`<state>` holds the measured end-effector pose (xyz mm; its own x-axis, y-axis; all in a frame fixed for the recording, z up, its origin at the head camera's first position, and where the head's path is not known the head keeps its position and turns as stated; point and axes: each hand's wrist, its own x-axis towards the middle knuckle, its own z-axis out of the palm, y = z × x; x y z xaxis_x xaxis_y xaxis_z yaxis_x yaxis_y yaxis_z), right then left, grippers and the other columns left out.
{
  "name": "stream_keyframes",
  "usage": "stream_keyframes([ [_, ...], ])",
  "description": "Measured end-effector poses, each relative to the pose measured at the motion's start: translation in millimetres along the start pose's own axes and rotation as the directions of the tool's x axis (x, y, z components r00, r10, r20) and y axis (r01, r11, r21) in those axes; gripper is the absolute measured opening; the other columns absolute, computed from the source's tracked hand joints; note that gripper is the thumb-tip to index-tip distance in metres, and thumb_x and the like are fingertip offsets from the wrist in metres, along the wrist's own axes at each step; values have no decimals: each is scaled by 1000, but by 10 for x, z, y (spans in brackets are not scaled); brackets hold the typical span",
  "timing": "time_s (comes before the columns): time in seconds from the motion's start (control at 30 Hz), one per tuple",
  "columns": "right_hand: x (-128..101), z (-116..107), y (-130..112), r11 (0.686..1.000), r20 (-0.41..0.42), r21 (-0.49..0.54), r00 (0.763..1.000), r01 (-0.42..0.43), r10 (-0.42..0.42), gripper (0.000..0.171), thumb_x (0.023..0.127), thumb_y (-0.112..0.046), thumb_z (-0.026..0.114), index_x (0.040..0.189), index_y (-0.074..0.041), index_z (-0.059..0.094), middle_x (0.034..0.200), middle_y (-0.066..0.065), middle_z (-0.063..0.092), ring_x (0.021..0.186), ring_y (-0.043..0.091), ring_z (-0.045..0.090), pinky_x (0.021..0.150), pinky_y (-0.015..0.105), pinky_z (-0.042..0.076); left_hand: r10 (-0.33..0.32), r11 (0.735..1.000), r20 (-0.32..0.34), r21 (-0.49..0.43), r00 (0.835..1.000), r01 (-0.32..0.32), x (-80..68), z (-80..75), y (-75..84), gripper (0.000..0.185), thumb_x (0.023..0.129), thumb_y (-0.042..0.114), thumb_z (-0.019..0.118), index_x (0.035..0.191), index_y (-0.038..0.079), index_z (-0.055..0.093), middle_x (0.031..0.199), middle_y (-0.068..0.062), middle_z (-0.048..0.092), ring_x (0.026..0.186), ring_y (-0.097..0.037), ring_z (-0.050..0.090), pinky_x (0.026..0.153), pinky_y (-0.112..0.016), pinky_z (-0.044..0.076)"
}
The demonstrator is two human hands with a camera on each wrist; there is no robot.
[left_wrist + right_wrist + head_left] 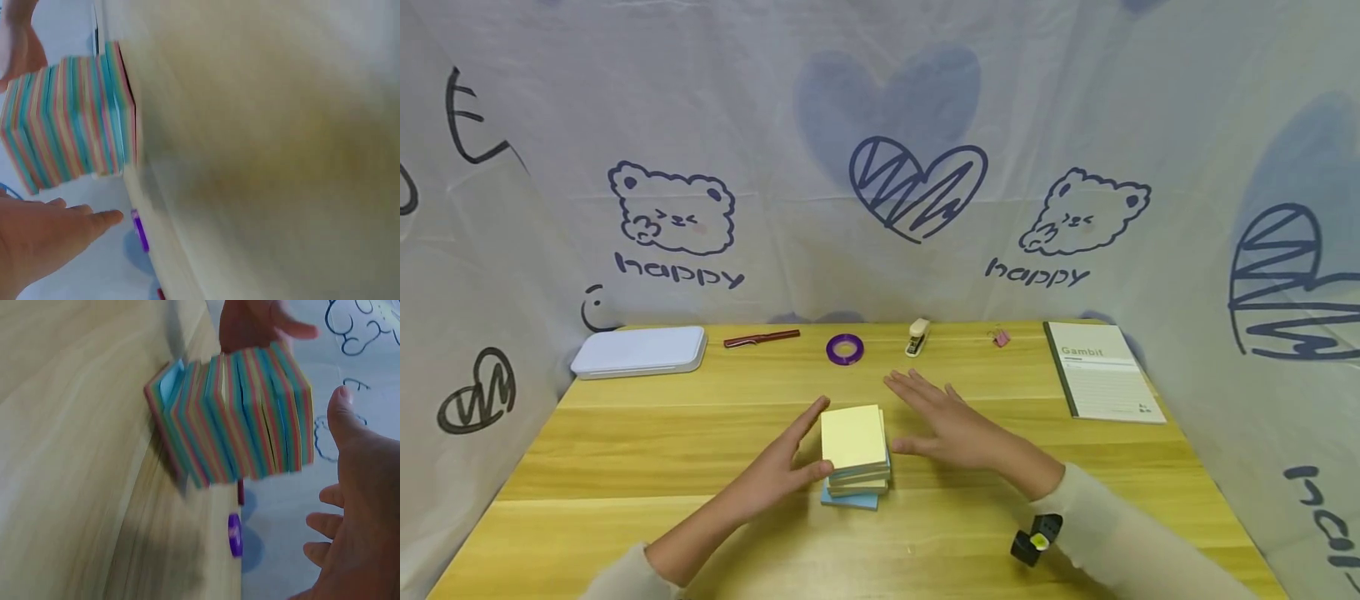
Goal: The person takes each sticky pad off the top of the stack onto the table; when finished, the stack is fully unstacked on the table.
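We've L hand [778, 471] and R hand [951, 429] wide, gripping nothing, either side of the sticky-note stack [853, 437]. It stands approx. mid worktop [700, 446], layers uneven, blue pad [852, 502] jutting at the base; L thumb poss. touches the stack, can't be sure.

"Where does the head view look from?"
"Above the near side, facing forward and down across the wood-grain tabletop [670, 442] to the printed curtain [790, 250]; it's the farthest back."
"And the wrist views?"
"Low, close to the sticky-note stack [853, 437], both rolled sideways and facing the curtain. The tabletop fills the left wrist's right side, the right wrist's left. Blur makes the left one's exact height hard to judge."
"Shared ground?"
"Both catch the stack's striped edges, left hand [775, 473], right hand [955, 429] and purple tape roll [235, 535]."
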<state>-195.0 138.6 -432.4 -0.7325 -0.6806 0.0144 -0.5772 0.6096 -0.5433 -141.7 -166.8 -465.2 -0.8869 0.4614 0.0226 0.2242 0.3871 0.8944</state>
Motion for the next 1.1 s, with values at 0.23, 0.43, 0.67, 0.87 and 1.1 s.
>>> stream_keyframes([
  [0.23, 112, 76, -182, 994, 67, 104, 997, 41, -49, 92, 96, -57, 65, 167, -21, 17, 173, 3, 14, 159, 29, 14, 125, 60, 22, -23, 977, -45, -211, 999, 13, 62, 122, -8, 102, 91, 21, 82, 165, 9, 14, 171, -15, 18, 155, -46, 18, 123, -64, 21],
  [0.43, 154, 122, -282, 992, 63, 121, 997, 42, -50, 98, 91, -55, 74, 166, -20, 22, 170, 5, 24, 154, 30, 29, 121, 55, 34, -3, 969, -101, -247, 995, -22, 81, 180, 12, 103, 85, 14, 86, 163, 7, 19, 167, -14, 29, 152, -44, 28, 123, -61, 25],
  [0.67, 189, 186, -294, 984, 29, 172, 998, 52, -57, 96, 87, -49, 80, 162, -15, 33, 161, 3, 40, 147, 24, 42, 119, 47, 41, -38, 978, -126, -207, 991, 11, 96, 209, 32, 97, 83, 16, 89, 159, 11, 30, 162, -14, 38, 149, -42, 36, 122, -61, 31],
  [0.87, 197, 201, -294, 979, -11, 180, 996, 92, -92, 91, 86, -41, 84, 159, -8, 38, 155, 5, 47, 143, 25, 47, 117, 45, 43, -52, 983, -137, -184, 989, 26, 102, 217, 17, 96, 82, 16, 89, 159, 13, 32, 160, -15, 40, 147, -42, 38, 121, -60, 34],
  [1.1, 182, 181, -295, 981, -28, 172, 996, 93, -90, 89, 86, -40, 84, 157, -9, 41, 155, 6, 48, 143, 26, 47, 117, 46, 43, -56, 985, -142, -169, 988, 32, 95, 216, 31, 103, 81, 14, 90, 162, 10, 27, 163, -19, 35, 148, -44, 36, 120, -59, 34],
])
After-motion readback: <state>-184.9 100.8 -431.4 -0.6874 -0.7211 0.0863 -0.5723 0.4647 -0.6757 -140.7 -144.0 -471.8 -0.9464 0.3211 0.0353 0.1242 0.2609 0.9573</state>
